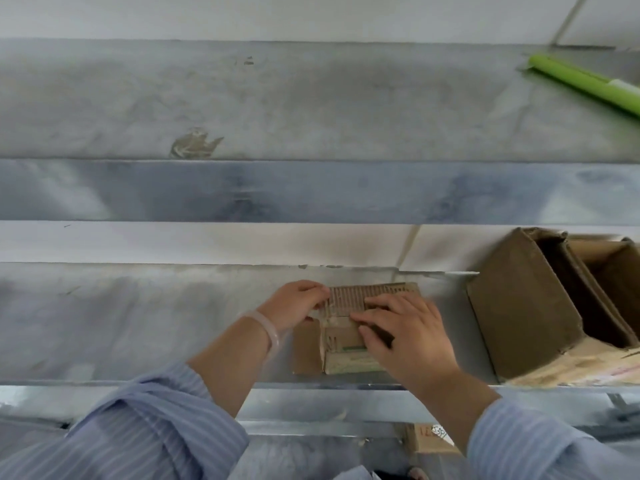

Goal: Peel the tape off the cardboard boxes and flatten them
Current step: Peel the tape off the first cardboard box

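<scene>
A person in a blue striped shirt works on a small cardboard box (346, 344) lying on a grey metal desk (145, 317), close to its near edge and in front of the person. The box lies low with its long axis running away from the person; its far flap (367, 293), stripped to bare corrugation, points toward the back of the desk, and another flap (306, 346) juts out to the left. The left hand (298, 303), with a pale bracelet (268, 329) on the wrist, has its fingers curled and clamped with the thumb on the box's left edge, where a whitish strip of tape (321, 315) shows. The right hand (407, 329) lies flat on top, fingers straight and slightly apart, pressing the cardboard down. Just to the right stand larger open boxes (523, 306), tipped on their sides. A green roll (588, 83) lies at the far right of the desk.
</scene>
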Demonstrator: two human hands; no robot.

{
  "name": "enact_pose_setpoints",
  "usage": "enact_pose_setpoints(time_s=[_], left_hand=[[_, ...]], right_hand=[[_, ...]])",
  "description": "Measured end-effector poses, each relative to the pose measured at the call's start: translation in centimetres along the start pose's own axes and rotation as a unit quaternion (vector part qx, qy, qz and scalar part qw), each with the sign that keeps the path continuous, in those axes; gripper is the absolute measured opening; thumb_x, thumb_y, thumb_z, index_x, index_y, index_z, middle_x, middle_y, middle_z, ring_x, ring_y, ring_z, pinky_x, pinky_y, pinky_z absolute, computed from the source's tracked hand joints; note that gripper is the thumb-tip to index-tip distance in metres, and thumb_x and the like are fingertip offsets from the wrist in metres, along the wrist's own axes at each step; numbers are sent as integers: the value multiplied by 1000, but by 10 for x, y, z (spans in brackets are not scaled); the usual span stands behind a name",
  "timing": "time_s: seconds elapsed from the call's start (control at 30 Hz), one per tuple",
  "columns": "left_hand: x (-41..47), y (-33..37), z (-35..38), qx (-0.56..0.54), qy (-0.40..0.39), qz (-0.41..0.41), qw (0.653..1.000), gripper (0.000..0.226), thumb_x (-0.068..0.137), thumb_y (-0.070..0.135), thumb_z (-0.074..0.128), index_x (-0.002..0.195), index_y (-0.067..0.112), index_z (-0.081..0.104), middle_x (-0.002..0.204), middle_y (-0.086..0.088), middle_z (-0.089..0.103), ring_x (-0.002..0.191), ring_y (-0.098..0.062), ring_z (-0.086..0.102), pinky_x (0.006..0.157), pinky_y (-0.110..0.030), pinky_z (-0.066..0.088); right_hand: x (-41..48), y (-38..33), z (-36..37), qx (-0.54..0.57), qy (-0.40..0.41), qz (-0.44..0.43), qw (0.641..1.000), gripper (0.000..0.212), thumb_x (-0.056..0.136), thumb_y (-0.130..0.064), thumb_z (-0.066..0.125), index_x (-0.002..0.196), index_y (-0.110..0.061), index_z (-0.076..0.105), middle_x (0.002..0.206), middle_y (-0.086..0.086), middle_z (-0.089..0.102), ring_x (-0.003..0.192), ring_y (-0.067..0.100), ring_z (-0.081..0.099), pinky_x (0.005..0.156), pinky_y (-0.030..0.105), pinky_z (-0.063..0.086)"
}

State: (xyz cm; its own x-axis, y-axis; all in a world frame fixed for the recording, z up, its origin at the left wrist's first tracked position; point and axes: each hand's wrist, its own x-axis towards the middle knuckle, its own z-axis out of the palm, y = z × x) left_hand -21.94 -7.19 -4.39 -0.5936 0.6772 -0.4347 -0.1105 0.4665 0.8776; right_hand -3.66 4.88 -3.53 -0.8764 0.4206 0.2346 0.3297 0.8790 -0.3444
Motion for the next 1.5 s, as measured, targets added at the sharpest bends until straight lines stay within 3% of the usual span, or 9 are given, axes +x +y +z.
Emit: enact_pose_setpoints(time_s=[0.23,0.33,0.43,0.7,0.9,1.1,1.2,1.3,1.5], left_hand=[[10,12,-16,-82,-31,-53,995,19,92,20,65,98,3,69,92,-7,76,87,-17,73,69,-29,59],[13,20,-26,-24,-70,-63,995,20,92,21,66,100,3,70,95,-4,76,91,-15,72,77,-30,59],[14,30,-29,71,-54,-54,995,20,89,24,70,93,5,73,89,0,76,85,-11,73,78,-31,60],[7,53,-29,221,-32,-72,972,25,91,30,67,90,6,73,88,-4,75,85,-16,72,79,-33,60],[6,56,-33,222,-76,-109,966,16,88,20,70,94,5,73,82,-2,76,77,-11,73,74,-33,61],[6,51,-27,234,-76,-125,961,11,95,17,59,91,9,66,92,-3,69,81,-12,69,67,-28,60],[3,41,-24,183,-56,-133,972,15,97,19,56,96,7,66,89,-4,64,71,-13,60,67,-29,60],[-1,28,-20,82,-46,-145,985,16,98,16,53,100,3,62,85,-6,54,65,-13,50,78,-36,60],[-8,15,-13,-79,-52,-156,983,20,103,13,43,90,6,56,76,-5,52,62,-14,47,78,-37,56]], right_hand=[[-1,0,1,12,15,-7,1000,19,84,-42,65,101,-40,74,110,-16,67,105,16,59,93,37,43],[-1,-1,1,18,20,-13,1000,25,85,-46,56,100,-40,74,110,-16,67,105,16,59,93,39,45],[-2,-2,0,18,23,-17,999,29,86,-49,49,100,-41,74,110,-16,67,105,16,60,93,40,46],[-4,-1,0,29,30,-27,999,22,85,-42,60,100,-38,76,109,-14,68,105,18,61,93,42,46],[-8,0,1,38,49,-60,996,21,82,-43,60,96,-39,76,106,-16,68,104,16,61,90,39,46],[-8,1,0,42,51,-71,995,19,81,-40,63,95,-37,77,106,-16,69,104,15,61,91,39,47],[-9,0,0,38,62,-83,994,21,82,-41,60,94,-36,77,105,-14,69,102,16,62,89,39,48],[-8,0,1,37,64,-86,993,22,82,-41,60,94,-36,77,104,-14,69,101,16,63,88,39,48],[-7,2,4,33,76,-94,992,20,82,-39,62,94,-36,77,104,-14,69,101,15,62,88,38,47]])
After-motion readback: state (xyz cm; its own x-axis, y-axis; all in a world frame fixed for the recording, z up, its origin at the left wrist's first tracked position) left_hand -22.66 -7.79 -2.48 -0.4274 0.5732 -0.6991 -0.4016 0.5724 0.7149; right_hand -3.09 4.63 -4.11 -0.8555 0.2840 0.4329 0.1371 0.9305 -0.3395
